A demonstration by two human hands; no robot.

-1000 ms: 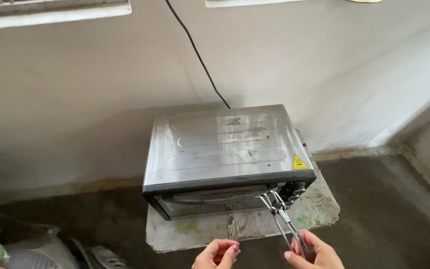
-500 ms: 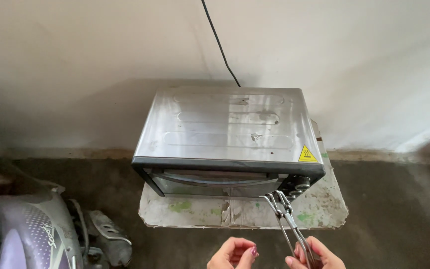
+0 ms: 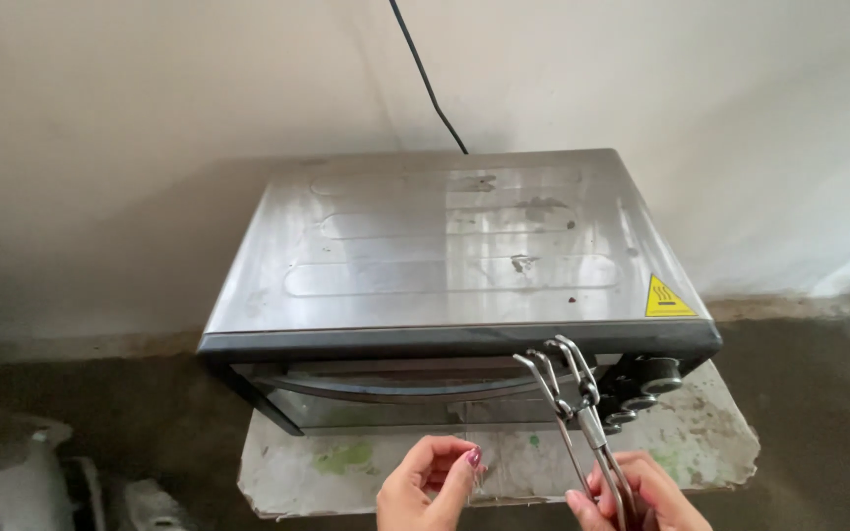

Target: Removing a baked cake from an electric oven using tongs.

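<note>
Here, the landmark is the boxy brushed-steel countertop oven [image 3: 459,251] with its dark front frame, standing on a pale, paint-stained slab [image 3: 710,442] that rests on the grey floor [image 3: 809,393] against a whitish wall [image 3: 150,98].

Left of the oven, low at the frame's edge, lies a blurred pale bundle [image 3: 2,472]; what it is cannot be told.

In front of the oven's glass door [image 3: 386,398], below its middle, the left hand [image 3: 430,484] hangs with fingers loosely curled and thumb near forefinger. It seems to hold nothing, though a small thing pinched there could not be ruled out.

Right of it, the right hand [image 3: 632,497] has its grip closed around the handles of a slim, shiny metal wire tong [image 3: 571,408]. The tong's long axis runs up and slightly left from that hand toward the oven, its looped wire tips reaching the door's upper right corner, just under the dark top frame. Whether the tips touch the oven is unclear. The right hand is the nearer one to the tong; the left is near but apart.

Just right of the tong tips, a column of dark round knobs [image 3: 646,388] sits at the oven's front. A yellow triangular warning sticker [image 3: 668,297] marks the top's right corner, and a black cord [image 3: 425,74] climbs the wall behind.
</note>
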